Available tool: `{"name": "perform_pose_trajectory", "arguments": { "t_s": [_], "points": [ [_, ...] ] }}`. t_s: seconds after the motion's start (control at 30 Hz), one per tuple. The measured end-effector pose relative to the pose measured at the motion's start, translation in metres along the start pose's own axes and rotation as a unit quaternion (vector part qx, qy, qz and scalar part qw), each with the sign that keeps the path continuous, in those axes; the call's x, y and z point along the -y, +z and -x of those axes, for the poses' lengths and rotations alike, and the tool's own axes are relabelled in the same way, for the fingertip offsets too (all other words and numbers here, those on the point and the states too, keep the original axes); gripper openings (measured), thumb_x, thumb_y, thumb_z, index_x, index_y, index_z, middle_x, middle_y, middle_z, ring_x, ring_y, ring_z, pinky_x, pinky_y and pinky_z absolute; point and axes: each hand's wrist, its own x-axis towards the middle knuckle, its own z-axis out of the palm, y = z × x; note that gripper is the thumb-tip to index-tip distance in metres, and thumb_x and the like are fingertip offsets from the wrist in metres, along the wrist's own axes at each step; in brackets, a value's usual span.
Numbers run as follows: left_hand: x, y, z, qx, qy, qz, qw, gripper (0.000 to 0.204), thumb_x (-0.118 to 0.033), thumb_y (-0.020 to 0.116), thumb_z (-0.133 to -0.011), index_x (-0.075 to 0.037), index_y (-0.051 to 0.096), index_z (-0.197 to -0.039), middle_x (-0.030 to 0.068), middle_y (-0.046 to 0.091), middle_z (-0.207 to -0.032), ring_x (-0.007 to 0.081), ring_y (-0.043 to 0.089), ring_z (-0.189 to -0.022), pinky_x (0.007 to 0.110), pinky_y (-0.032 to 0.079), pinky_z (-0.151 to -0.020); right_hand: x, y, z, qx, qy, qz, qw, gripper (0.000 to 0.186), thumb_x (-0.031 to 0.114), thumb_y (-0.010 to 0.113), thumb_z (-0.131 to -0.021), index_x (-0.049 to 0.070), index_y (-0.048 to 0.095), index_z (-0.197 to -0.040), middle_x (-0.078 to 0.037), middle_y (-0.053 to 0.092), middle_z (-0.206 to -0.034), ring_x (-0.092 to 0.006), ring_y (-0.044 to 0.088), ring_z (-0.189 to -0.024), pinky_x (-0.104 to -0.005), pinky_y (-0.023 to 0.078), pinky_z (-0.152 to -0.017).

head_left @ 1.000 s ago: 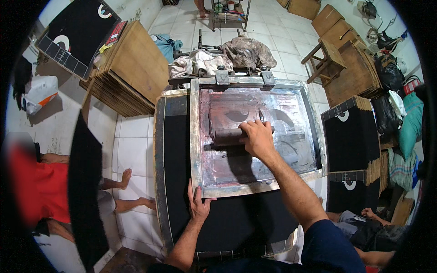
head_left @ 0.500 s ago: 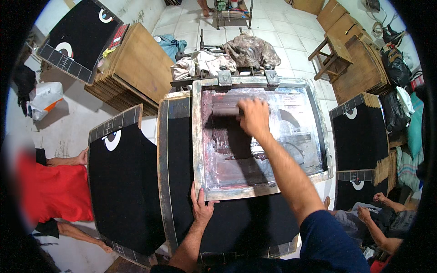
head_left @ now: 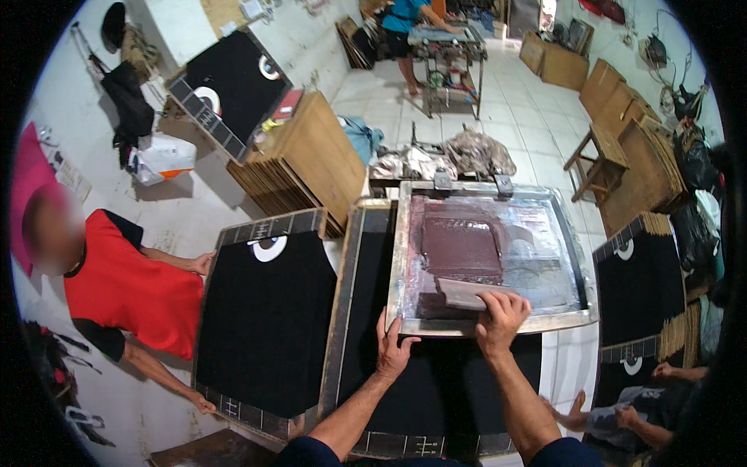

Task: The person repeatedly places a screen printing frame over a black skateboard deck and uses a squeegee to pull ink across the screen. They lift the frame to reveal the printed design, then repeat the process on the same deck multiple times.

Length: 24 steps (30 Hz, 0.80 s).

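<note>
A printing screen in a weathered frame [head_left: 587, 303] sits hinged on two clamps [head_left: 441, 176] over a board covered in black fabric [head_left: 459, 389]. My left hand [head_left: 393, 350] grips the frame's lower left corner. My right hand [head_left: 502, 319] holds a squeegee [head_left: 459, 292] low on the screen, just above its near edge. A patch of dark maroon ink [head_left: 459, 245] lies on the mesh above the squeegee, with paler stained mesh to its right.
A person in red [head_left: 136, 288] holds a fabric-covered board [head_left: 264, 335] at left. Stacked boards [head_left: 311, 148], a wooden stool [head_left: 595, 167] and more printed panels [head_left: 638, 288] surround me. Another person sits at lower right [head_left: 634, 420]; one stands at a far workstation [head_left: 451, 39].
My right hand and squeegee have moved from the upper screen down toward its near edge. The co-worker's board at left has swung into a flatter position beside mine. The view has tilted up.
</note>
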Motion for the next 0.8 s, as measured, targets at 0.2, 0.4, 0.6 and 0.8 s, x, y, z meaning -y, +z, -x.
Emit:
{"name": "perform_pose_trajectory", "arguments": {
  "t_s": [0.2, 0.4, 0.6, 0.8],
  "points": [
    [-0.083, -0.033, -0.124, -0.12, -0.015, 0.127, 0.985, 0.103, -0.015, 0.087, -0.084, -0.002, 0.02, -0.161, 0.0225, 0.043, -0.149, 0.0291, 0.058, -0.117, 0.039, 0.051, -0.097, 0.021, -0.046, -0.119, -0.153, -0.055, 0.033, 0.986, 0.034, 0.008, 0.066, -0.081, 0.013, 0.071, -0.114, -0.007, 0.071, -0.105, -0.0325, 0.059, -0.105, -0.0497, 0.037, -0.102],
    [-0.106, -0.067, -0.186, -0.134, -0.095, 0.167, 0.972, 0.117, -0.038, 0.089, -0.084, -0.004, 0.011, -0.164, 0.0265, 0.039, -0.154, 0.0106, 0.058, -0.071, 0.025, 0.051, -0.063, 0.046, -0.084, -0.234, -0.143, -0.023, 0.049, 0.988, 0.043, 0.004, 0.074, -0.08, 0.016, 0.069, -0.121, -0.003, 0.07, -0.112, -0.0271, 0.06, -0.11, -0.0468, 0.037, -0.104],
    [0.01, -0.133, -0.084, -0.121, -0.533, 0.425, 0.722, 0.087, -0.026, 0.085, -0.087, -0.008, 0.034, -0.155, 0.0158, 0.055, -0.127, 0.022, 0.06, -0.077, 0.044, 0.063, -0.069, 0.056, -0.087, -0.262, -0.115, 0.029, 0.075, 0.99, 0.053, 0.005, 0.072, -0.075, 0.017, 0.068, -0.126, -0.004, 0.07, -0.12, -0.0262, 0.06, -0.117, -0.046, 0.037, -0.109],
    [0.176, -0.304, 0.025, -0.304, -0.597, 0.307, 0.676, 0.022, -0.025, 0.074, -0.096, -0.011, 0.057, -0.095, 0.004, 0.051, -0.07, 0.0191, 0.055, -0.058, 0.039, 0.056, -0.055, 0.056, -0.087, -0.279, -0.076, 0.041, 0.073, 0.994, 0.048, 0.011, 0.069, -0.08, 0.015, 0.068, -0.127, -0.004, 0.07, -0.122, -0.0273, 0.06, -0.117, -0.0461, 0.037, -0.107]
  ]
}}
